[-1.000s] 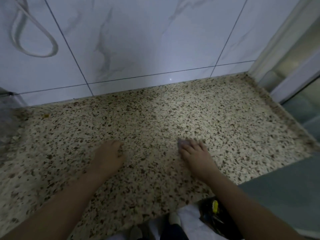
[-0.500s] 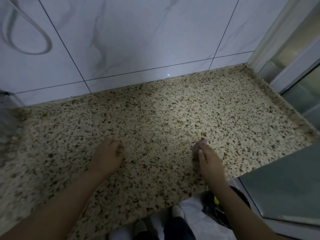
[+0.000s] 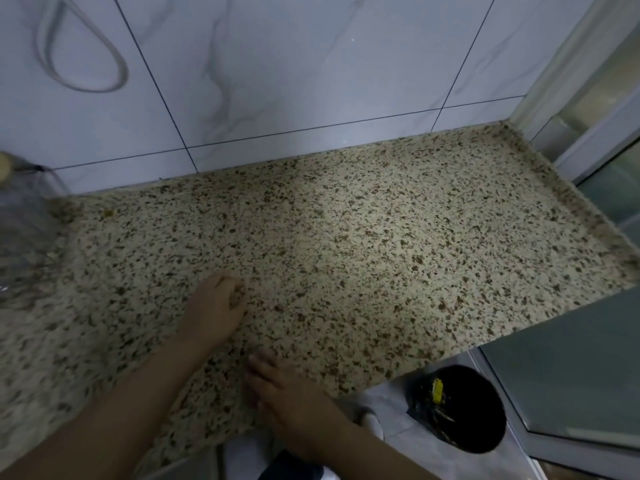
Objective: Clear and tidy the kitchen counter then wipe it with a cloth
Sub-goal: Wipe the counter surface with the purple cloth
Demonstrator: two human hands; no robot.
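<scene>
Head view, counter (image 3: 381, 237) long axis left-right, bare

Bare left hand (image 3: 216, 308) & right hand (image 3: 289, 393), forearms unsleeved, no rings/watch; dark trousers (image 3: 294, 467) and white footwear (image 3: 372, 422) below.

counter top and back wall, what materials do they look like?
Counter: looks like polished granite or a speckled stone composite; beige ground with dense brown and black flecks and a soft glare patch. Wall: large glossy tiles, likely ceramic or porcelain printed as marble; grey veining, dark thin grout lines.
</scene>
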